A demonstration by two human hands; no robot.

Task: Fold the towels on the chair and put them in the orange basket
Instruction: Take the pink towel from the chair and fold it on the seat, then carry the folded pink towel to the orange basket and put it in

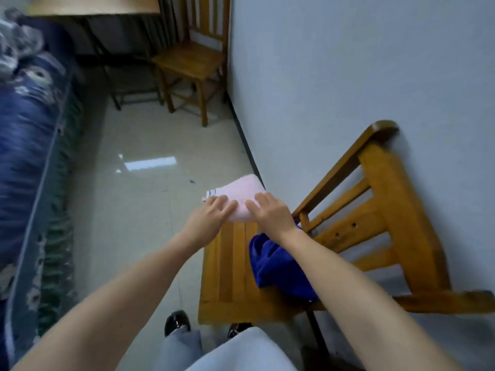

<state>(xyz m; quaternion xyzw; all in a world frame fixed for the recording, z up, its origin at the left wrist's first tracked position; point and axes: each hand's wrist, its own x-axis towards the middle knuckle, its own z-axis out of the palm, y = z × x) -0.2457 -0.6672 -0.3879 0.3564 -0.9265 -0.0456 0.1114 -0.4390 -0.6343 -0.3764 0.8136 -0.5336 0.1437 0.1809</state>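
Resting flat, left hand [212,213] and right hand [271,210] press pink towel [242,190], seemingly lying crosswise.

One view only: head-worn, wide-angle, facing forward and steeply down along the person's forearms. Left hand [211,212] and right hand [270,212] sit near, just below centre. Near chair [227,277] close at 5 o'clock; far chair [192,62] at 12 o'clock; wall [348,76] from 1 to 3 o'clock. View is rolled: the wall's foot runs diagonally.

Pink towel [242,195] folded, far end of chair [230,277] seat; blue towel [278,266] crumpled nr backrest.
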